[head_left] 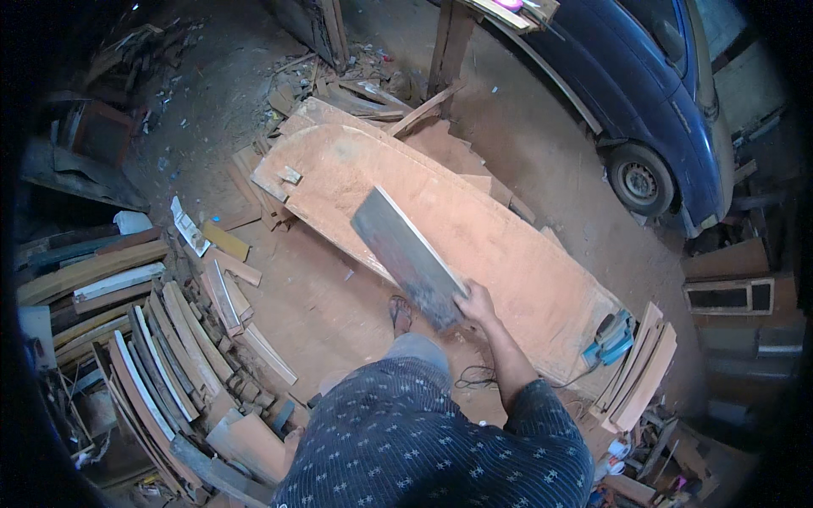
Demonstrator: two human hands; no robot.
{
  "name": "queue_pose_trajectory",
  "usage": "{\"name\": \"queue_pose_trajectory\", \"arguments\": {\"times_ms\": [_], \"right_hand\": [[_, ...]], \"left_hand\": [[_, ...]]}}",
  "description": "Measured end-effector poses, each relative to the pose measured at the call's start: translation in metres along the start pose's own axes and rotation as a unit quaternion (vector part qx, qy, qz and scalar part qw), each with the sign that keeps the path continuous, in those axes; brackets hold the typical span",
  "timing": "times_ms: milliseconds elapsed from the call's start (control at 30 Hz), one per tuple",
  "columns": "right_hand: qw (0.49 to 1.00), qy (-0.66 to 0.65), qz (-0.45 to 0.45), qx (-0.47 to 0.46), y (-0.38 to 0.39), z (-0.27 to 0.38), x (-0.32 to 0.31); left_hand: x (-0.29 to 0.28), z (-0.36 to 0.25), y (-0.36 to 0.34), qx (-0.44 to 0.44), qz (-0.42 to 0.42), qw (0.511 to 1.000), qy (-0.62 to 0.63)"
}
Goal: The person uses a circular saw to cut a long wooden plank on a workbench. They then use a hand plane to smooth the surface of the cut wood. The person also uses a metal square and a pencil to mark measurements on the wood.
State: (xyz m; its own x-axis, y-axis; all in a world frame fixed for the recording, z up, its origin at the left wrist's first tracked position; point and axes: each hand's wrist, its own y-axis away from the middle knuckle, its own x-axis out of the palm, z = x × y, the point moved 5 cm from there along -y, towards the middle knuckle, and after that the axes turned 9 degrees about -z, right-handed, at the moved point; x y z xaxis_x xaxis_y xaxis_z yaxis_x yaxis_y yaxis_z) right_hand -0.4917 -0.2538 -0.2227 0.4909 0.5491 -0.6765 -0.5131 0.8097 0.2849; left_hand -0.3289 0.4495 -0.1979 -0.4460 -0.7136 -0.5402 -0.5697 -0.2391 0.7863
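Gripped in my right hand (474,300) is a flat rectangular board (394,245) with a worn dark-grey face and pale edge, held at a slant over the sawdust-covered workbench (542,300). My left hand (294,438) barely shows at my left side, beside my patterned shirt; its fingers and anything in them are mostly hidden. A blue power sander (608,340) rests at the bench's near right end, with a cord looping on the floor. A small block (290,174) lies at the far end of the bench.
Timber offcuts (186,339) are piled along my left, with more scrap (364,95) behind the bench and stacked strips (639,368) at its right end. A dark blue car (669,127) stands at back right. A wooden post (446,59) rises beyond the bench. Old frames (728,296) lean at right.
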Motion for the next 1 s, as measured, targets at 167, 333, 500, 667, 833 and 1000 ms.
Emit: {"name": "queue_pose_trajectory", "arguments": {"times_ms": [167,333,500,667,833,1000], "right_hand": [[0.986,0.127,0.050,0.099,-0.022,-0.014,0.012],[0.982,0.084,-0.063,0.154,-0.044,-0.009,0.017],[0.975,0.149,-0.071,0.147,-0.096,-0.034,-0.038],[0.936,0.178,-0.297,-0.067,-0.211,0.077,-0.093],[0.900,0.072,-0.383,-0.197,-0.331,0.276,-0.188],[0.850,0.120,-0.430,-0.282,-0.426,0.423,-0.241]], "left_hand": [[0.015,-0.030,-0.028,0.011,0.029,0.999,-0.032],[0.024,-0.166,-0.059,0.108,0.031,0.990,0.085],[0.037,-0.259,-0.058,0.150,0.017,0.982,0.118],[0.037,-0.254,-0.148,0.083,0.086,0.991,0.064],[0.018,-0.330,-0.186,0.060,0.071,0.994,-0.054],[-0.023,-0.416,-0.238,0.058,0.038,0.988,0.137]]}}
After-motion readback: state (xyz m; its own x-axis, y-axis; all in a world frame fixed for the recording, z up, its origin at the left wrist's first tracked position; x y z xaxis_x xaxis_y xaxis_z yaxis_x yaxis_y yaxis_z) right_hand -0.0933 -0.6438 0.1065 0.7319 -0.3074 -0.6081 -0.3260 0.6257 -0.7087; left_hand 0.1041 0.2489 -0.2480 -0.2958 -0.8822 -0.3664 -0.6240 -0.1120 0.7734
